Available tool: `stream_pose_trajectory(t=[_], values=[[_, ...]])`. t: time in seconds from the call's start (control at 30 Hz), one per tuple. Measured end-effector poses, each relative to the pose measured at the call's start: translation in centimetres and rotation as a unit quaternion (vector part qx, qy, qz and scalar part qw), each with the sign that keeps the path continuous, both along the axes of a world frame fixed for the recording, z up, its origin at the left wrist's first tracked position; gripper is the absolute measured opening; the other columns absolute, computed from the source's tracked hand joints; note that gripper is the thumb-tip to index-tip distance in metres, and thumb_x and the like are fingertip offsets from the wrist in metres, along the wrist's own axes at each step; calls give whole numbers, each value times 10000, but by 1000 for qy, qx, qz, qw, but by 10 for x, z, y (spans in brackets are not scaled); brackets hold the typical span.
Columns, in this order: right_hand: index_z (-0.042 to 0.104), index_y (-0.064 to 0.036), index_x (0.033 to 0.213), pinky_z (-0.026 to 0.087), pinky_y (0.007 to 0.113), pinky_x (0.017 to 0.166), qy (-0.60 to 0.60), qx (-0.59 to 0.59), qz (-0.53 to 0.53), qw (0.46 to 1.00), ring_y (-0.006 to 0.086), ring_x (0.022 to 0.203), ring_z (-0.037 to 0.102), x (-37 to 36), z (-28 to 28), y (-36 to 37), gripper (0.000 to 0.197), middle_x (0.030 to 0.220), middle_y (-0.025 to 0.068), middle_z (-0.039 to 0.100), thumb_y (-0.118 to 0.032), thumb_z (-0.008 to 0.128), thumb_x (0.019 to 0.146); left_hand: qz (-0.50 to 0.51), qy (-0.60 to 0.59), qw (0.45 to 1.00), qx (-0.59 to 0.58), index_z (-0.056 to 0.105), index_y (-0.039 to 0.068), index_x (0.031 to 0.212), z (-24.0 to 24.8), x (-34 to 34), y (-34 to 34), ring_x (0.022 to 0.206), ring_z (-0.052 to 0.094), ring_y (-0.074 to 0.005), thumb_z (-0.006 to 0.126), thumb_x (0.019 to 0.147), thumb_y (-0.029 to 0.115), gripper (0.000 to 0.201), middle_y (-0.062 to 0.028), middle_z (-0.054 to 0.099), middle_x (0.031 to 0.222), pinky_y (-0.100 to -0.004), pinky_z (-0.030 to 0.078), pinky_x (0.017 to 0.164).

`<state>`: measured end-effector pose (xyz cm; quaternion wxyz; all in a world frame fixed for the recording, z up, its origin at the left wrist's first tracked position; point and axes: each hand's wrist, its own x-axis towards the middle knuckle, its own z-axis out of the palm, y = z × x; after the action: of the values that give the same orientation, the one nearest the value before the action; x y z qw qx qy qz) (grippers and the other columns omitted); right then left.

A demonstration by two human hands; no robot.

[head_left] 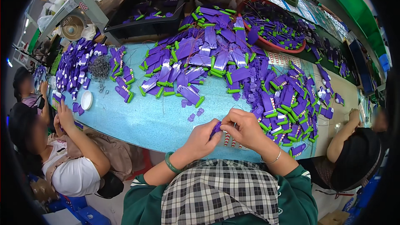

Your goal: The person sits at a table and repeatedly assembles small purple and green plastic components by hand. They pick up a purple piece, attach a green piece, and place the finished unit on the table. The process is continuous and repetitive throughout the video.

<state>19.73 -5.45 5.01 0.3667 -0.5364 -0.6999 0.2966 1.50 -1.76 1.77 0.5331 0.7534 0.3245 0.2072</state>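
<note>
My left hand is closed around a small purple plastic piece, held just above the near part of the blue table. Against it, the fingertips of my right hand are pinched together; what they grip is too small to make out. Much of the piece is hidden by my fingers. Beyond my hands lies a heap of flat purple plastic parts with green ends, some with thin wires. To the right of my right hand spreads another pile of purple and green parts with striped strips showing.
A black tray and a red basin of purple parts stand at the back. Left are a tangle of metal rings, a white dish and purple-white pieces. Co-workers sit on both sides.
</note>
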Motion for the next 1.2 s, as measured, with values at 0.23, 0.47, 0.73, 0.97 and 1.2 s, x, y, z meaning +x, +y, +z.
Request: stream_pose_trajectory(t=[0.23,0.47,0.73,0.97,1.2], values=[[593,-37,774,462,369,580,-37,51,-41,997,257,642,581,3,-4,-7,127,702,88,556,-76,712,748,-3,-1,997,79,508,-1,895,5,4,0,604,533,-326,557,892,188,195,-168,525,673,-394,400,564],[590,-25,778,449,321,533,6,59,-70,996,219,602,570,-3,-15,-9,142,690,82,541,-69,722,750,-13,31,996,82,512,19,909,3,5,2,676,572,-398,527,900,210,192,-194,565,708,-468,419,588],[580,-13,809,463,315,528,70,-31,-24,997,204,598,588,1,-14,-9,159,709,93,552,-123,695,811,-23,1,998,55,549,19,853,2,6,-3,590,605,-331,522,911,172,166,-138,610,647,-412,455,542],[619,-4,819,478,311,572,35,-60,-29,997,206,615,601,27,-10,-5,151,718,106,606,-130,700,808,-105,29,994,3,583,47,1058,1,9,9,639,628,-211,510,950,232,226,-88,645,743,-313,486,586],[658,-41,873,495,388,640,-382,49,-210,899,282,765,620,120,55,-1,201,804,103,614,-184,723,748,35,272,853,443,578,98,1100,1,-28,81,667,629,-262,613,793,121,310,-93,602,783,-371,491,557]])
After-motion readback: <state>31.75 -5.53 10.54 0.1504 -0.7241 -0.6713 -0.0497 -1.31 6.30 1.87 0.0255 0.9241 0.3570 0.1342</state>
